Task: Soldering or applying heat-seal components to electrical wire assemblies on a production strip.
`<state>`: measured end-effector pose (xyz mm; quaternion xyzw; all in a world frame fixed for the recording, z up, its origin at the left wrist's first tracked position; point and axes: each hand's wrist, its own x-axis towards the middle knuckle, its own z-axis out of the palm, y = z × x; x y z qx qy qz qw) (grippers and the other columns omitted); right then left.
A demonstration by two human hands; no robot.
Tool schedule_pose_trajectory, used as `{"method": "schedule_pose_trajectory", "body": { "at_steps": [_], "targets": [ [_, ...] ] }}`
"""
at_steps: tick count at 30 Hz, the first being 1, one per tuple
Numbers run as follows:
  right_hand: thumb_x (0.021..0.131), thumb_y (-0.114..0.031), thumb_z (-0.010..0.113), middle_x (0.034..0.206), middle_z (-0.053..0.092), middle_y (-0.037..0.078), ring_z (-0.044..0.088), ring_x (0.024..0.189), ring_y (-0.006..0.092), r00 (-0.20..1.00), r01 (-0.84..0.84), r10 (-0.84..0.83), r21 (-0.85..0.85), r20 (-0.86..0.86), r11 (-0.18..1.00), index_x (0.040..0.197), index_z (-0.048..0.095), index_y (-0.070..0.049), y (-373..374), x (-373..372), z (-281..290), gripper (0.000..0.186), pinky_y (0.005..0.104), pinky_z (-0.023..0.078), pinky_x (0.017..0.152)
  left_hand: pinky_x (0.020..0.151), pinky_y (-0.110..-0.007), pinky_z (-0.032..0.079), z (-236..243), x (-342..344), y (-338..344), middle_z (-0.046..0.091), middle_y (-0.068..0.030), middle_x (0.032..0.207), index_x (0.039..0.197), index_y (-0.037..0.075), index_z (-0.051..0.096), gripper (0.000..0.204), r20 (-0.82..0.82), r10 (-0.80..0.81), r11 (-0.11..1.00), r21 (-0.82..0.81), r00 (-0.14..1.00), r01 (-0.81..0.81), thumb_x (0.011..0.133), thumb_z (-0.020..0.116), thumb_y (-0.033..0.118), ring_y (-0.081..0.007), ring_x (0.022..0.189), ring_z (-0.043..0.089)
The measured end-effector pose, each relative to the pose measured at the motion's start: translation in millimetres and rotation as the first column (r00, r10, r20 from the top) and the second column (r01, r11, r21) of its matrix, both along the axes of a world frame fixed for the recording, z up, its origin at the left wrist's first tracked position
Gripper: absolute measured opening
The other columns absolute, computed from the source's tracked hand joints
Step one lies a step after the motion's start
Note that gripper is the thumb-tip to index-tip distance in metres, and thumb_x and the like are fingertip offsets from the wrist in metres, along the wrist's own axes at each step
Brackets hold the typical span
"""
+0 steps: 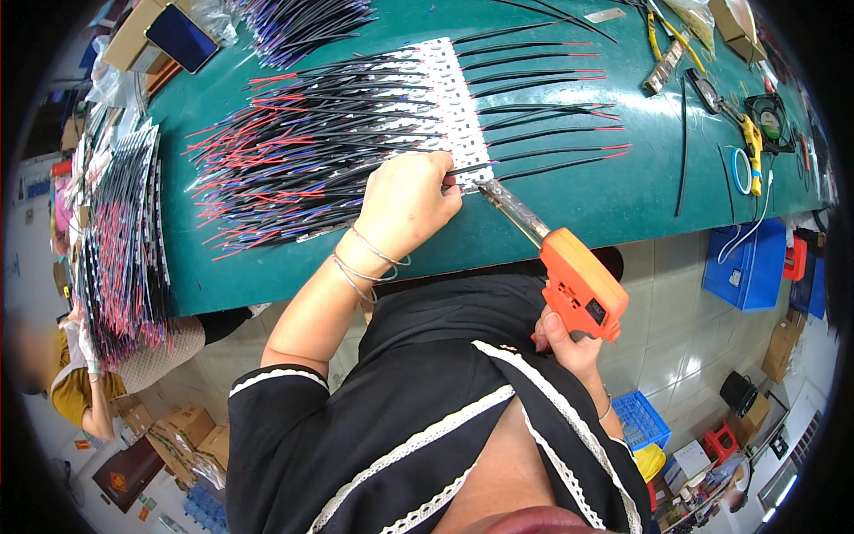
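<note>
My right hand [569,345] is wrapped round the grip of an orange soldering gun [583,283]. Its metal tip reaches the lower right corner of a white circuit board panel [455,98] on the bench. Fingers of my left hand [411,198] are pinched at the panel's lower edge, round what looks like a black wire [473,168]; the fingertips partly hide it. Rows of black wires with red and blue ends [294,151] spread leftward from the panel. On its right side, several black wires with red tips [551,160] stick out.
The green bench [578,209] carries another wire bundle [298,27] at the back and wired panels [129,214] hanging over its left end. A phone [181,38] leans on a box. Pliers [663,67], a small fan [769,120] and a yellow-handled tool [754,156] lie right. A co-worker [84,392] sits left.
</note>
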<state>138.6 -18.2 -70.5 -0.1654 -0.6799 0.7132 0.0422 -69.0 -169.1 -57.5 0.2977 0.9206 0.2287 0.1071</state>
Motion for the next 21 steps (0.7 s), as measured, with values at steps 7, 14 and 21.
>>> {"method": "schedule_pose_trajectory", "body": {
  "at_steps": [7, 14, 21],
  "targets": [
    [0.08, -0.012, 0.055, 0.059, 0.047, 0.005, 0.044, 0.043, 0.0103, 0.999, 0.035, -0.028, -0.16, 0.043, 0.986, 0.103, 0.041, 0.006, -3.6, -1.0, 2.9, 0.032, 0.0225, 0.037, 0.04, 0.058, -0.034, 0.046, 0.2, -2.5, -1.6, 0.058, -0.0144, 0.063, 0.067, 0.002, 0.059, 0.012, 0.091, -0.007, 0.999, 0.04, 0.996, 0.004, 0.064, 0.058, 0.014, -0.0291, 0.059, 0.058],
    [0.081, -0.011, 0.054, 0.06, 0.047, 0.005, 0.044, 0.044, 0.0104, 0.999, 0.005, 0.003, -0.189, 0.046, 0.982, 0.098, 0.042, 0.004, -3.3, -2.5, 0.1, 0.025, 0.0231, 0.039, 0.041, 0.058, -0.034, 0.045, 0.7, 0.0, -0.6, 0.058, -0.014, 0.064, 0.068, 0.002, 0.058, 0.013, 0.065, 0.0, 1.0, 0.015, 0.998, -0.001, 0.065, 0.058, 0.014, -0.0282, 0.06, 0.058],
    [0.078, -0.008, 0.058, 0.065, 0.053, 0.004, 0.05, 0.049, 0.0086, 0.996, 0.043, -0.031, -0.15, 0.085, 0.988, 0.093, 0.049, 0.001, -3.1, -1.7, 1.5, 0.02, 0.0217, 0.041, 0.043, 0.059, -0.035, 0.045, -0.5, 1.4, -0.5, 0.058, -0.0135, 0.066, 0.068, 0.002, 0.058, 0.012, 0.024, -0.02, 1.0, 0.001, 1.0, 0.02, 0.065, 0.058, 0.014, -0.0279, 0.063, 0.058]
  ]
}}
